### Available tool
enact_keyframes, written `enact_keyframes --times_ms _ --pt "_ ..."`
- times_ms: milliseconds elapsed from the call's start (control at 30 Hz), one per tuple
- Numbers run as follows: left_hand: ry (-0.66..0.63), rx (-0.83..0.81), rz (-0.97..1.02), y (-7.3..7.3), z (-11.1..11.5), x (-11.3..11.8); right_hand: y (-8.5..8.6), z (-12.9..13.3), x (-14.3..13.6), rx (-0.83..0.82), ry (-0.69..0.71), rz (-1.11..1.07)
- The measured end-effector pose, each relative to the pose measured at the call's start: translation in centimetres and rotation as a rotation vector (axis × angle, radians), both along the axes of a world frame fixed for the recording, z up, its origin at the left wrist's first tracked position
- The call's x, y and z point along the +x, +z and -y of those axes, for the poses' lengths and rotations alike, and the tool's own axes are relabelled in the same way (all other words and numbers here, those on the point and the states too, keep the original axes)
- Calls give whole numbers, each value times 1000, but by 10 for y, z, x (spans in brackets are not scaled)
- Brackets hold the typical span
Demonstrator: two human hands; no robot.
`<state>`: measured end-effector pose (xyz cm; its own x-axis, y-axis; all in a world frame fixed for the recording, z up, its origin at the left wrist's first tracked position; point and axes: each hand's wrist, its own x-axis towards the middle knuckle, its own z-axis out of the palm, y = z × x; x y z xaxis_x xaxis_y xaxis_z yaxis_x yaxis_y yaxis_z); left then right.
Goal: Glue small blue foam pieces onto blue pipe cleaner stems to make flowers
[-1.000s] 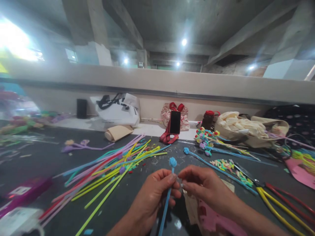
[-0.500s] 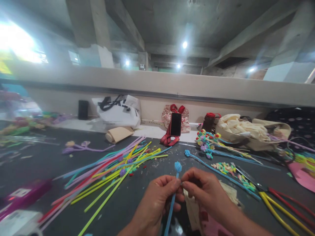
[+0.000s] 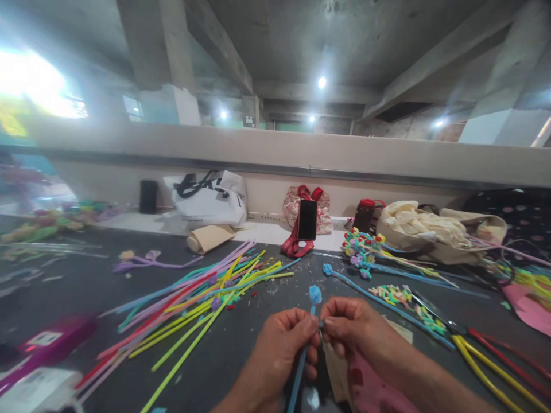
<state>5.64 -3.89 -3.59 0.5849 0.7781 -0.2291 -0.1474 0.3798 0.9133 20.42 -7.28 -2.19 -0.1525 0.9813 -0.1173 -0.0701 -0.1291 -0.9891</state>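
Near the bottom centre, my left hand [image 3: 287, 344] pinches a blue fuzzy stem [image 3: 298, 376] topped by a small blue knotted bud [image 3: 315, 294]. The stem runs down past my fingers to the lower edge. Close beside it, my right hand [image 3: 359, 326] has thumb and index finger pressed together just right of the stem, on something too small to make out. A second blue stem with a bud [image 3: 379, 299] lies on the dark table to the right. Left of my hands is a spread of coloured fuzzy stems [image 3: 189, 312].
Scissors with yellow and red handles [image 3: 477, 361] lie at right, by small cut pieces [image 3: 394, 295] and a bunch of flowers [image 3: 360, 246]. A phone [image 3: 307, 219], white bag [image 3: 210, 201] and cloth bag [image 3: 430, 229] stand behind. A magenta tool [image 3: 55, 341] is at left.
The blue bud and both hands have shifted very slightly right and down in the view. Both hands keep their pinched fingers close together.
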Motion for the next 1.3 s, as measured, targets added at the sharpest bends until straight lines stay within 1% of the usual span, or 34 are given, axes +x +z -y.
enact_keyframes --times_ms 133,200,300,367,500,767,833,933,1067,1200,1300 --pt "-12 3 16 1 4 1 3 0 2 -26 40 -36" --pt "-12 -31 24 2 4 0 8 -1 2 -15 27 17" --pt "18 -86 59 6 4 -1 14 -3 4 20 -62 159" --pt "53 -117 75 7 2 -2 15 -4 5 36 -133 224" --pt "74 -151 55 8 -1 -3 12 -5 5 70 -206 267" --pt "-1 -134 98 5 0 -1 9 -3 -2 222 -105 275" --pt "-2 -150 107 6 0 -2 10 -3 -1 205 -121 277" --pt "16 -217 123 10 1 -4 12 -3 1 158 -190 313" --pt "47 -264 122 13 2 -6 14 -4 2 214 -256 431" --pt "17 -268 124 13 0 -7 11 -5 2 127 -213 498" --pt "15 -260 131 12 -1 -6 8 -5 3 127 -166 491"
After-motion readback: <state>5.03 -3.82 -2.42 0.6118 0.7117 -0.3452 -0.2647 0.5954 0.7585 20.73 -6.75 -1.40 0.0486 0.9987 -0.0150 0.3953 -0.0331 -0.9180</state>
